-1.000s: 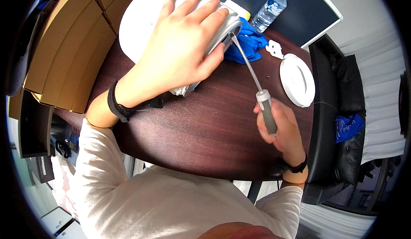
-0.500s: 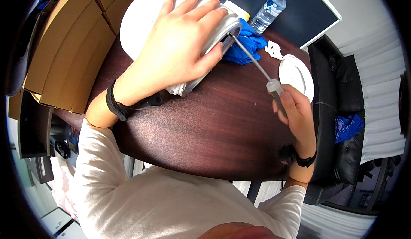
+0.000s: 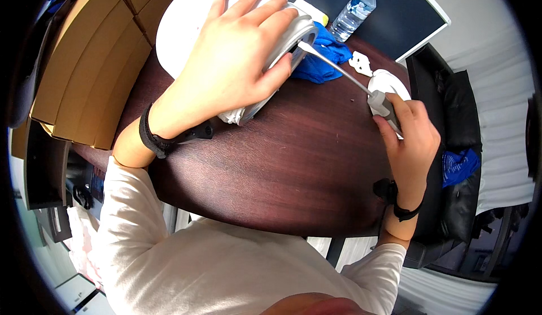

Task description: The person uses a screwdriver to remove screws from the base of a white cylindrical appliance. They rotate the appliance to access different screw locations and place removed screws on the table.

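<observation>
Right grip (image 3: 415, 140) closed round a grey-handled, metal-shafted screwdriver (image 3: 379, 102), its tip at the rim of a rounded white plastic appliance (image 3: 179, 38). Left grip (image 3: 240, 49) — open, fingers spread — rests over that appliance, which sits on the dark brown wooden desk (image 3: 282, 174). Round white plastic disc (image 3: 388, 81) partly behind right grip; crumpled blue cloth (image 3: 324, 62) beyond the rim; clear blue-capped plastic bottle (image 3: 354, 16) farther back.

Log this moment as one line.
left hand: spread on white housing | right hand: holds screwdriver, tip at housing's rim | blue cloth: beside housing
</observation>
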The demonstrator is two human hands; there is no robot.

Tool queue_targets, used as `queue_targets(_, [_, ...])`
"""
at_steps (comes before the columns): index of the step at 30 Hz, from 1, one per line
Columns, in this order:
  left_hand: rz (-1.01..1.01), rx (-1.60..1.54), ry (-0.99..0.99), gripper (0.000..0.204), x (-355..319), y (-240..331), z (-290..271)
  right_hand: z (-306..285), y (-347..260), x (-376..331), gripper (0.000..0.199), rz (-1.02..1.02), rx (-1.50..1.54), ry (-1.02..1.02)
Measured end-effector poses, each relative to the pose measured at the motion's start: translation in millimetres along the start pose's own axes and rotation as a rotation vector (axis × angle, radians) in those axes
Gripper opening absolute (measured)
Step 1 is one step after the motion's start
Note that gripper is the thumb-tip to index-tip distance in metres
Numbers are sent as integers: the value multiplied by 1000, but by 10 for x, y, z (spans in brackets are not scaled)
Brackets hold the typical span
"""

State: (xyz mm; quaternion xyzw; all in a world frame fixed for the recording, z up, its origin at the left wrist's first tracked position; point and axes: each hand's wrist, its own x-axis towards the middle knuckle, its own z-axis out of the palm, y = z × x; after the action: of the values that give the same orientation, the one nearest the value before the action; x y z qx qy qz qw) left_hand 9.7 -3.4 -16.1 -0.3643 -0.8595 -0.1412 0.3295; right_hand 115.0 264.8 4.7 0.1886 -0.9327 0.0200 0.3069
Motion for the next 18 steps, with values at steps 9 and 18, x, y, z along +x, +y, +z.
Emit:
queue_targets(9, [6, -12, 2, 52, 9, -23, 0, 28, 58, -281, 21, 560, 753, -157])
queue_targets(18, [1, -6, 2, 52, 4, -17, 12, 269, -73, -363, 44, 799, 1557, -423])
